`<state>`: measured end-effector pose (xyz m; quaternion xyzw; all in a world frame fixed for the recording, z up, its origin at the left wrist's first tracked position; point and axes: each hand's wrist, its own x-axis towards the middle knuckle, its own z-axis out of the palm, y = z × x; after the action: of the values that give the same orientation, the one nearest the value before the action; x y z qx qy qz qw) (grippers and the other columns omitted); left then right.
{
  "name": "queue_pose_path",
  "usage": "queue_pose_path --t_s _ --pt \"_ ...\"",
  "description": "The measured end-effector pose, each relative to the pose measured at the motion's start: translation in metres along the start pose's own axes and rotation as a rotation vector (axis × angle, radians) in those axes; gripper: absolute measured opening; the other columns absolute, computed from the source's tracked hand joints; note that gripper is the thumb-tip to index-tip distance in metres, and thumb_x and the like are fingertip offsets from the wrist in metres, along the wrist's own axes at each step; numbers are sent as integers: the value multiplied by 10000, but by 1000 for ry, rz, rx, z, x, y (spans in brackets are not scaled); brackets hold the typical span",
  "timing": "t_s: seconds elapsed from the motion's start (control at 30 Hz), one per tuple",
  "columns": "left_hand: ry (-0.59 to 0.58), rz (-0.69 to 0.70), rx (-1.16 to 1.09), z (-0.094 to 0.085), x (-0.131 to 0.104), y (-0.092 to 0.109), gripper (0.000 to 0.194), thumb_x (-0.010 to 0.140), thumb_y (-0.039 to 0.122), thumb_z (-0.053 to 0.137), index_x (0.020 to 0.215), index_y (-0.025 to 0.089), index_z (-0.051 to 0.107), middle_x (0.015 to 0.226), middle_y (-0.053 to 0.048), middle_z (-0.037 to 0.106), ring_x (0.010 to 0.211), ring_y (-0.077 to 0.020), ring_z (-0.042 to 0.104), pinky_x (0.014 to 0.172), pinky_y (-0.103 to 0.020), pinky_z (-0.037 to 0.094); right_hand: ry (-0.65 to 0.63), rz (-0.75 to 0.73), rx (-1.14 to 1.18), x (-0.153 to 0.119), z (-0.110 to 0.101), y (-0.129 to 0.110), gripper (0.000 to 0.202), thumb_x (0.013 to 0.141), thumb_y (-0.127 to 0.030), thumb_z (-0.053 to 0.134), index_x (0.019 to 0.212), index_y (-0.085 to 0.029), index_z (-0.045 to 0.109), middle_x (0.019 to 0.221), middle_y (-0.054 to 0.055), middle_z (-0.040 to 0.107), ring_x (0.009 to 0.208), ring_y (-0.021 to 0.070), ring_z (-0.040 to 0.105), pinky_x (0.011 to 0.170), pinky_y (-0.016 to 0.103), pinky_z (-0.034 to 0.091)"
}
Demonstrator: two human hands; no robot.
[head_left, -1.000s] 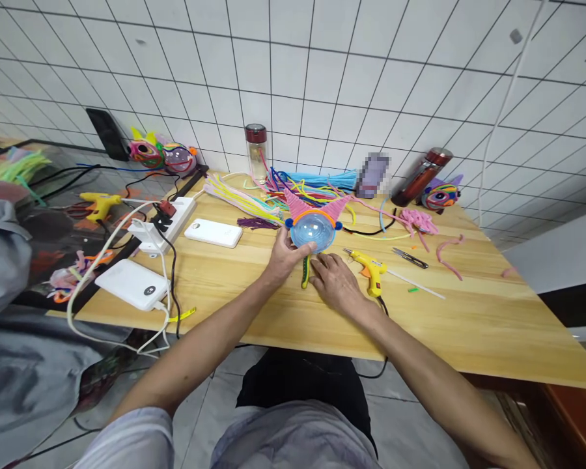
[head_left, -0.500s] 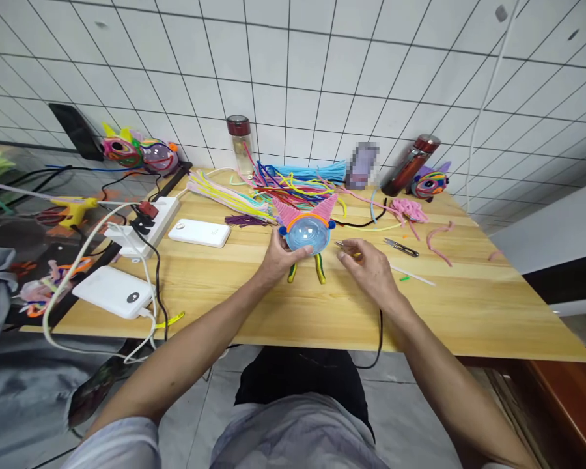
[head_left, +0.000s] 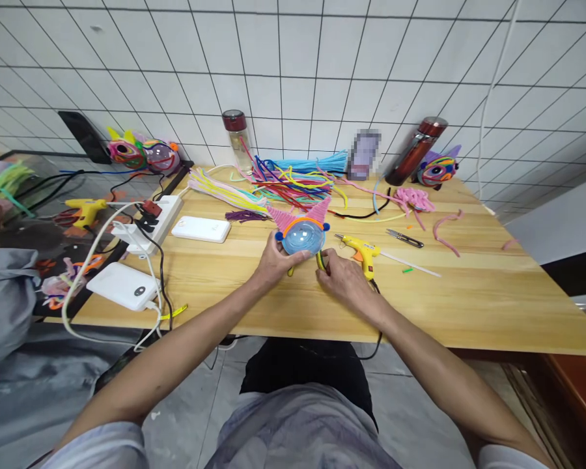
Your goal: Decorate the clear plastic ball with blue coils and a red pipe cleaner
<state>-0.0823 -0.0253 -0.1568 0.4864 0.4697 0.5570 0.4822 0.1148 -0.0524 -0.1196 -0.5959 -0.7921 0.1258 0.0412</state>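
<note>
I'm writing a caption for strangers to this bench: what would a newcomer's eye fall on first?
Probably the clear, pink-eared round piece in the left hand, near the middle of the table. Next, the heap of many-coloured fuzzy stems behind it, near the tiled wall. The yellow glue gun beside the right hand might follow.

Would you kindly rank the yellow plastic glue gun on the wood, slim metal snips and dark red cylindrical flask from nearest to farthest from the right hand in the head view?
1. Yellow plastic glue gun: right of the right hand.
2. Slim metal snips: farther right.
3. Dark red cylindrical flask: at the back, by the wall.
</note>
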Motion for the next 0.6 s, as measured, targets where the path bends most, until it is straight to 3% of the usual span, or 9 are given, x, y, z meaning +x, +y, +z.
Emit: queue_pose_path --t_s 0.13,0.27,0.4,0.6 --pt "11 73 167 -2 -2 -2 726 613 445 1001 1155 201 583 1186 -84 721 1100 -257 709 973 -405 575 34 42 -15 4 1 8 329 1015 -279 552 1316 -151 583 1111 160 820 1050 331 771 798 363 454" --pt "-11 64 170 -1 -3 0 693 638 463 987 1130 205 573 1140 -68 725 1042 -245 716 930 -386 578 45 66 40 5 2 15 321 1008 -280 563 1303 -160 606 1072 131 830 1058 329 773 812 368 467" --pt "-35 56 146 5 -5 2 695 644 486 975 1135 207 571 1134 -70 731 1033 -252 713 913 -375 568 79 51 101 5 6 19 354 989 -282 579 1320 -159 604 1017 121 826 991 323 777 796 369 473" --pt "-49 57 317 2 -4 9 713 600 490 988 1122 204 595 1098 -70 735 1010 -279 699 886 -387 548 113 60 175 9 15 20 422 968 -305 601 1356 -141 572 924 103 803 872 303 762 746 350 461"
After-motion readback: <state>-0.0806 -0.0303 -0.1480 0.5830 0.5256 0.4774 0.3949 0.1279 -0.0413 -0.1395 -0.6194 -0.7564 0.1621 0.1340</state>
